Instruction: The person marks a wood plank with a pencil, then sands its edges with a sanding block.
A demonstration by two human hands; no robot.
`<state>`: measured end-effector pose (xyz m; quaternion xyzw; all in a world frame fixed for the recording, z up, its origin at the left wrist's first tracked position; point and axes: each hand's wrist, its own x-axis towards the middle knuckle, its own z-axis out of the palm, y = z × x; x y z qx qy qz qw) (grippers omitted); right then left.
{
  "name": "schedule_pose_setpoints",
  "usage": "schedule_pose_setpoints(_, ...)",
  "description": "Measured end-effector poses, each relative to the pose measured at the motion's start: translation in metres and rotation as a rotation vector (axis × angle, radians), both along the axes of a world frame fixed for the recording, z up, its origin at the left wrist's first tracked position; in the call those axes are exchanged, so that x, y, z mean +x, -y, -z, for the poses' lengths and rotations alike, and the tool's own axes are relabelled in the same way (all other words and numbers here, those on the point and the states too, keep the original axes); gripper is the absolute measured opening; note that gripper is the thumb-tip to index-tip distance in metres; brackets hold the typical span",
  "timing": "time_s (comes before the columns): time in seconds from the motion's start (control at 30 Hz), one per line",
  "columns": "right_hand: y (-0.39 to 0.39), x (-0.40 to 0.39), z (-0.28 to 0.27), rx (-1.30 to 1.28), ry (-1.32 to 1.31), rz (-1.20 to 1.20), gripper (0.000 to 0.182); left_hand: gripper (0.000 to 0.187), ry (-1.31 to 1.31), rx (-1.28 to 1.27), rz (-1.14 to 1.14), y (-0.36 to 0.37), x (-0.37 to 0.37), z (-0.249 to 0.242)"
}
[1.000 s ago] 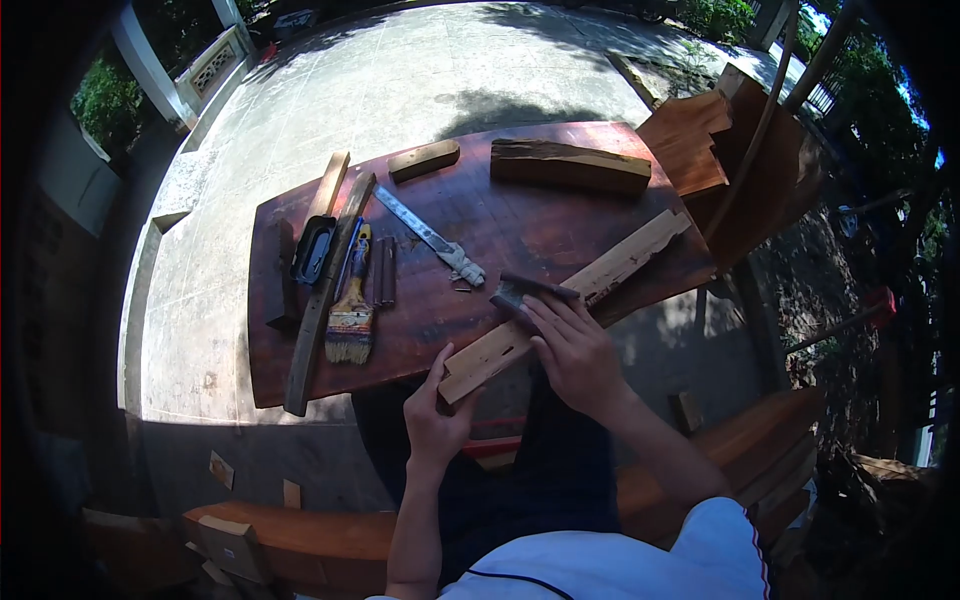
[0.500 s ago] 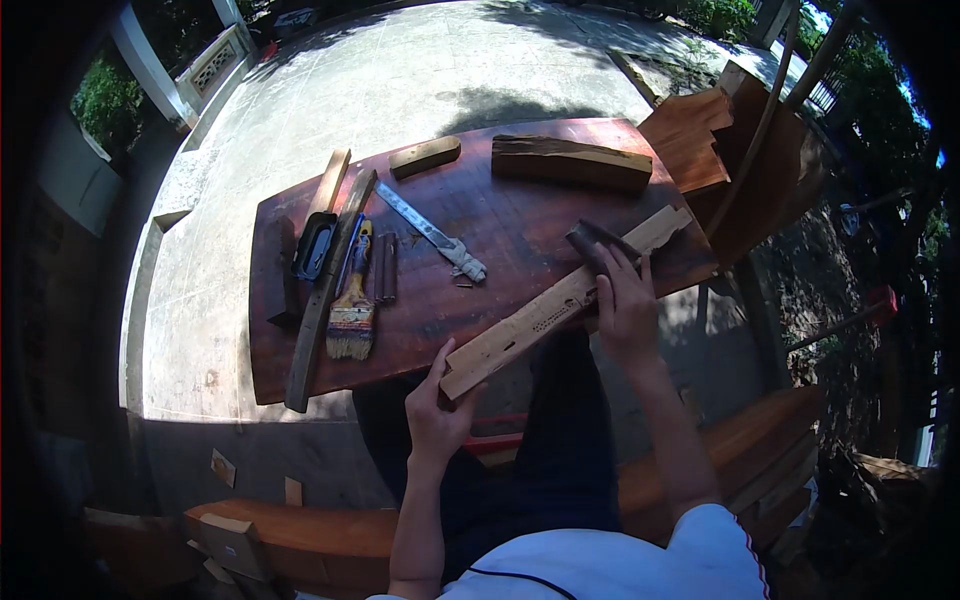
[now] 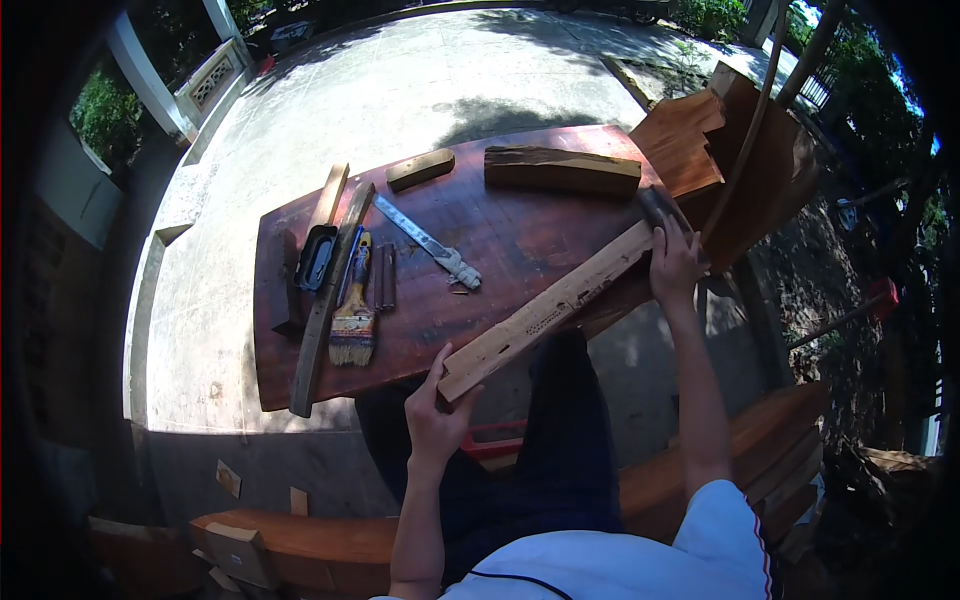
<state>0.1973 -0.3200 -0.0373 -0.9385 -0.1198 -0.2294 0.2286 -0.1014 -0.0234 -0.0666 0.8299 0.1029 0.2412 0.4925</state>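
The left hand point(image 3: 436, 420) is gripping the near end of a pale wood stick point(image 3: 545, 312). The stick is slanting across the near right part of a red-brown table point(image 3: 540, 235), and its near end is poking out past the edge. At its far end, the right hand point(image 3: 677, 262) is holding a dark, bent sheet point(image 3: 655, 205) against the wood, with the fingers closing over it. The sheet is probably sandpaper, but that spot is small and dim.

Other things are lying on the table. A flat metal blade point(image 3: 408, 224) with a white wrapped end is resting near the middle. A paint brush point(image 3: 353, 325) is pointing its hairs toward the person, and two brown rolls point(image 3: 384, 277) are lying just beside it. A long dark stick point(image 3: 325, 315) is stretching past the table's near edge. A black tray point(image 3: 316, 260) is sitting next to that stick. Along the far side, a small wood block point(image 3: 420, 168) and a bigger block point(image 3: 562, 172) are lying apart.
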Motion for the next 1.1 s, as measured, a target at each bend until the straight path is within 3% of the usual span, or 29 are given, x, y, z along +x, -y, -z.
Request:
schedule_pose_setpoints(0.1, -0.012, -0.012, 0.018, 0.003, 0.071, 0.006, 0.047, 0.077, 0.055, 0.006, 0.000, 0.001, 0.002, -0.001)
schedule_pose_setpoints(0.2, -0.071, -0.114, 0.010, -0.094, 0.069, -0.272, 0.046, 0.077, 0.040, -0.014, -0.002, 0.003, 0.002, 0.000)
schedule_pose_setpoints(0.3, -0.115, -0.211, -0.003, -0.022, 0.003, -0.572, 0.046, 0.075, 0.050, -0.006, -0.001, 0.002, 0.003, 0.001)
schedule_pose_setpoints(0.4, -0.100, -0.193, -0.011, -0.005, -0.031, -0.644, 0.044, 0.075, 0.043, -0.007, -0.001, 0.001, 0.000, 0.001)
schedule_pose_setpoints(0.57, -0.029, -0.057, -0.001, 0.015, -0.004, -0.165, 0.045, 0.073, 0.007, -0.110, 0.025, 0.005, -0.002, -0.003)
schedule_pose_setpoints(0.67, -0.054, -0.082, 0.002, -0.103, 0.074, -0.200, 0.044, 0.075, 0.024, -0.063, -0.007, 0.004, -0.003, -0.001)
schedule_pose_setpoints(0.83, -0.125, -0.217, -0.009, -0.036, -0.023, -0.670, 0.048, 0.076, 0.036, -0.070, -0.040, -0.031, -0.016, 0.009)
schedule_pose_setpoints(0.9, -0.124, -0.223, -0.010, 0.027, -0.082, -0.722, 0.047, 0.076, 0.061, -0.112, -0.048, -0.043, -0.025, 0.007)
schedule_pose_setpoints(1.1, -0.115, -0.216, -0.022, 0.392, -0.135, -0.754, 0.034, 0.082, -0.101, 0.222, -0.150, -0.037, -0.039, -0.012)
